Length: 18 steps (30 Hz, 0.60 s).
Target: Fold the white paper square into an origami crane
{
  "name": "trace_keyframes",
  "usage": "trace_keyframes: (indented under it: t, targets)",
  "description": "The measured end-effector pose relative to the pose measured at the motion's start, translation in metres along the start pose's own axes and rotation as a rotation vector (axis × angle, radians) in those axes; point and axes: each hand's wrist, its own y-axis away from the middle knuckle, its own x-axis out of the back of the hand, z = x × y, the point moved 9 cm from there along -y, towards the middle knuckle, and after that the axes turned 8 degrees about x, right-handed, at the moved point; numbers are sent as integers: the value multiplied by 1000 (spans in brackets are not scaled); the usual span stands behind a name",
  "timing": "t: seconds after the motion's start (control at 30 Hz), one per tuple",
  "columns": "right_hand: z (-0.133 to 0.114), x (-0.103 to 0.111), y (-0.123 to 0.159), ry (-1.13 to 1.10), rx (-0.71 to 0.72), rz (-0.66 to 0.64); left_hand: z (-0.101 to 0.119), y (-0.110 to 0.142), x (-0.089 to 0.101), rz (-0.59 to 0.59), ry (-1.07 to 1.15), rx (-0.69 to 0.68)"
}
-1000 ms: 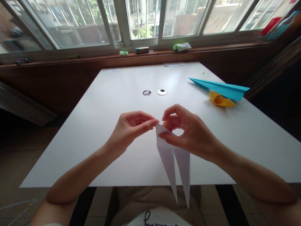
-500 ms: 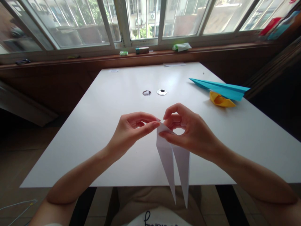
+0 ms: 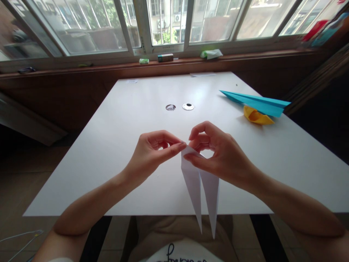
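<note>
A folded sheet of white paper (image 3: 192,177) hangs from my two hands over the near part of the table. Two long narrow points run down from it past the table's front edge. My left hand (image 3: 160,147) pinches the paper's top corner between thumb and fingertips. On the right of the paper, my right hand (image 3: 214,147) grips its upper edge, the thumb in front and the fingers behind. Part of the paper's upper right side is hidden by the right hand.
The white table (image 3: 109,123) has two round holes. A blue paper plane (image 3: 257,103) and a yellow paper boat (image 3: 256,115) lie at its right side. On the windowsill stand a small box (image 3: 165,58) and a green-and-white packet (image 3: 212,54).
The paper's lower points have swung slightly to the left and up. Both hands keep their hold in almost the same place.
</note>
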Motion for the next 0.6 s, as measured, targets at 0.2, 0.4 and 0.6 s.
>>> trace_keyframes:
  t: [0.2,0.4,0.6]
  targets:
    - [1,-1,0,17,-1,-9,3,1,-2,-10,9,-17]
    - [1,0,-1,23,2,2,4,2,0,18,0,-45]
    - [1,-1,0,5,-8,-4,5,2,0,5,31,-47]
